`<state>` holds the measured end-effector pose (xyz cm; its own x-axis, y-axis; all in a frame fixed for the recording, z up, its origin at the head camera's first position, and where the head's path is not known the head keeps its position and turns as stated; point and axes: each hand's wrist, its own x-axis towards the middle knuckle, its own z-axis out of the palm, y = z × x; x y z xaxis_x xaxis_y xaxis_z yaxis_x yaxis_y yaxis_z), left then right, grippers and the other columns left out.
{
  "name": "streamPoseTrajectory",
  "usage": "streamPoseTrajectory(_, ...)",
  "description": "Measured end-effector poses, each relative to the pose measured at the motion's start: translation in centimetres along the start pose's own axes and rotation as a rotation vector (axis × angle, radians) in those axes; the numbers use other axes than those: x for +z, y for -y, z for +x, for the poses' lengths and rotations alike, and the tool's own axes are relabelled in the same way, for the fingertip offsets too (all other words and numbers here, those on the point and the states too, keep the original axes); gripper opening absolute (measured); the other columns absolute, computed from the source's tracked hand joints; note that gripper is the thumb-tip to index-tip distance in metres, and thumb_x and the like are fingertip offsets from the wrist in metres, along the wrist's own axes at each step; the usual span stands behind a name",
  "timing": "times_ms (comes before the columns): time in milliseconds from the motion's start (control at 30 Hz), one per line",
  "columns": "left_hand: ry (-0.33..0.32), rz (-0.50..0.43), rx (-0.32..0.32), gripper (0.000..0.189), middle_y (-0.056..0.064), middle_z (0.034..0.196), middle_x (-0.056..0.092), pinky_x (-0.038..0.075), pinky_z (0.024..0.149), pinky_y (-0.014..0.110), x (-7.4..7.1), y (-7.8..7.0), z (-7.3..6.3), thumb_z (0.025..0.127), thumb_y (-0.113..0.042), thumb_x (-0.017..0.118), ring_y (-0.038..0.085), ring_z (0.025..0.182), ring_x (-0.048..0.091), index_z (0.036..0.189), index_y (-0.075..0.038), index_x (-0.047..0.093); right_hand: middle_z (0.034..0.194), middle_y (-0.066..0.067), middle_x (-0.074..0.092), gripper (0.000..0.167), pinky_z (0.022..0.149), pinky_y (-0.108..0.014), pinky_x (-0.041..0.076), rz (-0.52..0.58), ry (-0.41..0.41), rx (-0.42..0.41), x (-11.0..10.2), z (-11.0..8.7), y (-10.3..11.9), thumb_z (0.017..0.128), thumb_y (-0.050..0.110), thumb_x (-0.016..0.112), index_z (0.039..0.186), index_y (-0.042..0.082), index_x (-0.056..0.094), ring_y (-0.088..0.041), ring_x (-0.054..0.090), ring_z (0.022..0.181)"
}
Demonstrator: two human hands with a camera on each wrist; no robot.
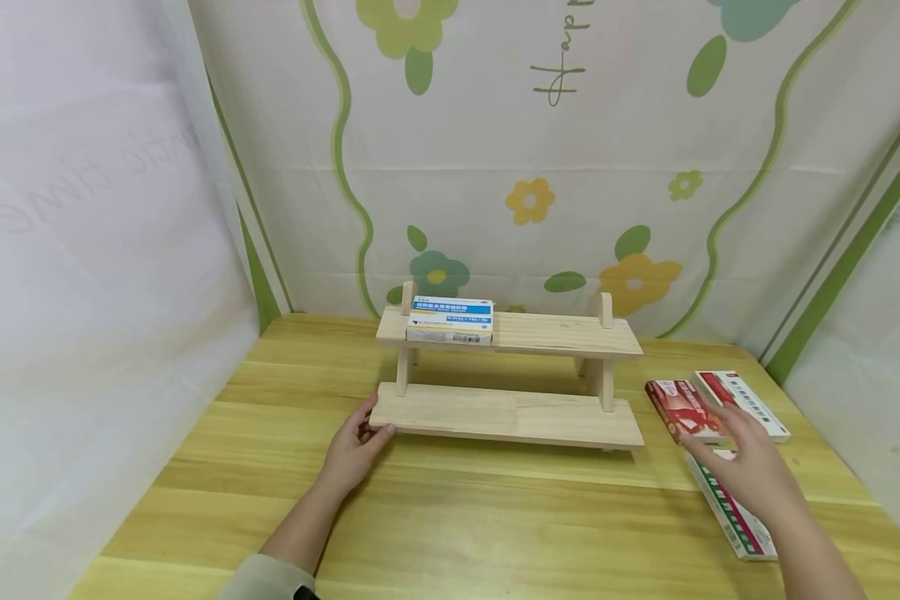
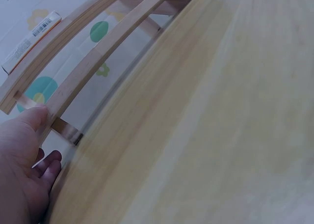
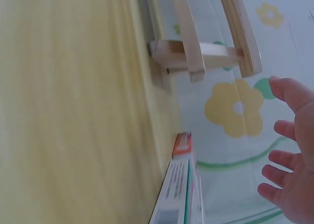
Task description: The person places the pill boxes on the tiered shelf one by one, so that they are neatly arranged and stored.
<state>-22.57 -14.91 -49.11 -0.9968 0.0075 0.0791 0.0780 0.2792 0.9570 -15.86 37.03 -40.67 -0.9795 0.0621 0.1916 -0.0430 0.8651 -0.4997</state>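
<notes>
A two-tier wooden shelf (image 1: 506, 417) stands on the table, with a blue-and-white medicine box (image 1: 450, 321) lying on the left of its upper tier. My left hand (image 1: 351, 457) holds the lower board's left end; in the left wrist view the thumb rests against the board's edge and the fingers bend below it. Over at the right, my right hand (image 1: 753, 467) hovers with spread fingers near a red medicine box (image 1: 682, 404). Beneath that hand and partly covered by it is a white box with green and magenta stripes (image 1: 731, 517). The right wrist view shows nothing between the fingers.
A white-and-red medicine box (image 1: 750, 406) lies behind the right hand, beside the red one. The wood-grain table (image 1: 495, 525) ends at a flower-printed cloth (image 1: 480, 142) at the back, and further cloth hangs along both sides.
</notes>
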Motion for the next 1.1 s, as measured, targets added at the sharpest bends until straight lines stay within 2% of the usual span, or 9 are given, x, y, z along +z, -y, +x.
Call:
streamPoseTrajectory(100,0.002,-0.006,0.001,0.069,0.02,0.149,0.044,0.048,0.093,0.02,0.0,-0.1,0.0,0.093,-0.022,0.068,0.029,0.123,0.055,0.152,-0.01,0.034,0.155,-0.038,0.017,0.078,0.087,-0.081,0.025,-0.038,0.017,0.054,-0.1,-1.0,-1.3,0.096,0.047,0.059,0.152,0.001,0.029,-0.067,0.021,0.13)
streamPoseTrajectory(367,0.014,-0.003,-0.005,0.069,0.022,0.15,0.042,0.047,0.093,0.02,-0.1,-0.3,-0.2,0.095,-0.022,0.067,0.029,0.124,0.054,0.153,-0.009,0.032,0.148,-0.045,0.013,0.086,0.087,-0.08,0.024,-0.085,0.062,0.14,-0.3,-3.2,-3.8,0.095,0.052,0.057,0.15,-0.007,0.025,-0.068,0.018,0.127)
streamPoseTrajectory(533,0.013,0.001,-0.021,0.07,0.023,0.15,0.042,0.047,0.095,0.024,0.0,0.0,0.0,0.095,-0.021,0.066,0.03,0.125,0.053,0.153,-0.008,0.031,0.14,-0.049,0.021,0.087,0.085,-0.08,0.028,-0.146,0.063,0.138,0.0,-4.4,-4.7,0.094,0.053,0.058,0.146,-0.01,0.029,-0.067,0.025,0.121)
streamPoseTrajectory(700,0.006,0.02,-0.019,0.069,0.024,0.148,0.043,0.048,0.095,0.026,0.0,-0.1,0.0,0.095,-0.019,0.066,0.03,0.123,0.053,0.153,-0.006,0.031,0.137,-0.051,0.021,0.091,0.087,-0.078,0.029,-0.163,0.131,0.177,0.2,-5.1,-5.4,0.094,0.057,0.056,0.145,-0.013,0.026,-0.066,0.025,0.119)
streamPoseTrajectory(867,0.006,0.009,-0.01,0.069,0.023,0.149,0.044,0.047,0.096,0.026,0.0,-0.2,-0.1,0.095,-0.022,0.066,0.028,0.123,0.054,0.153,-0.008,0.032,0.133,-0.049,0.029,0.098,0.088,-0.075,0.033,-0.19,0.192,0.231,0.3,-5.7,-6.0,0.092,0.063,0.054,0.144,-0.015,0.026,-0.062,0.032,0.115)
streamPoseTrajectory(1000,0.008,0.013,-0.006,0.07,0.024,0.148,0.044,0.048,0.096,0.027,0.0,-0.3,-0.2,0.095,-0.022,0.066,0.029,0.123,0.054,0.153,-0.007,0.031,0.13,-0.048,0.033,0.101,0.087,-0.073,0.036,-0.222,0.207,0.268,0.8,-6.2,-6.9,0.09,0.066,0.054,0.144,-0.014,0.028,-0.061,0.037,0.112)
streamPoseTrajectory(1100,0.011,0.01,-0.005,0.07,0.024,0.148,0.044,0.048,0.093,0.022,-0.1,-0.4,-0.2,0.095,-0.021,0.066,0.028,0.122,0.054,0.153,-0.007,0.031,0.128,-0.048,0.033,0.102,0.087,-0.072,0.037,-0.244,0.221,0.281,1.2,-6.5,-7.6,0.088,0.068,0.054,0.143,-0.015,0.03,-0.062,0.039,0.11)
